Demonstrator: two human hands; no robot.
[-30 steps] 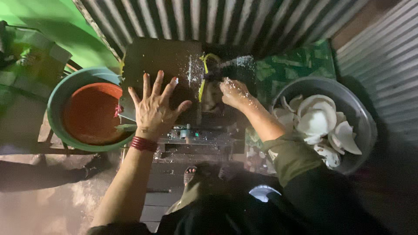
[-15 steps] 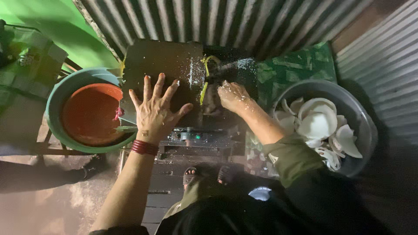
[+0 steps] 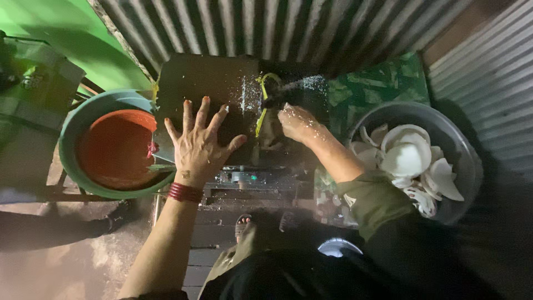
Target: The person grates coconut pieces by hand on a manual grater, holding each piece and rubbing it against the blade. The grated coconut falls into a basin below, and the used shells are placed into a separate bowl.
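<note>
My left hand (image 3: 201,143) lies flat, fingers spread, on the dark metal cover of a grating machine (image 3: 208,89); red bangles circle the wrist. My right hand (image 3: 297,122), dusted with white shreds, presses into the machine's opening beside a yellow-green cable (image 3: 262,103). What its fingers hold is hidden in shadow. White coconut shreds are scattered over the cover and around the opening.
A grey bowl (image 3: 469,161) at the right holds several white coconut pieces (image 3: 411,158). At the left a teal basin (image 3: 78,122) contains an orange-red bowl (image 3: 114,147). Corrugated metal sheets (image 3: 266,28) wall the back and right. My sandalled foot (image 3: 244,225) rests below.
Both hands stay where they were; the right hand shifts slightly at the opening.
</note>
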